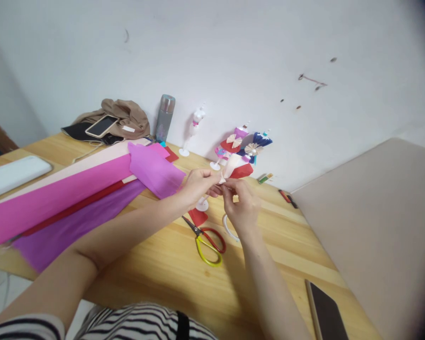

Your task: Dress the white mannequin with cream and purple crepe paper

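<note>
Over the middle of the table, my left hand [199, 185] and my right hand [242, 200] meet with fingertips pinched together. Between them is a pale pink piece of paper [231, 165], gathered at its lower end. Just below lie scissors [198, 231] with one red and one yellow handle, and a small red paper scrap [198, 217]. A white ring, perhaps a tape roll [230, 229], is partly covered by my right hand. Under my left hand shows a white round base [202, 205]; what stands on it is hidden. More red paper [243, 171] appears behind the hands.
Pink and purple paper sheets [71, 189] spread across the left. Small dress-form figures [196, 120] stand along the wall, some wearing paper dresses [231, 141]. Further left are a grey bottle [165, 120] and a cap [85, 132] with a phone [102, 125]. Another phone [326, 311] lies front right.
</note>
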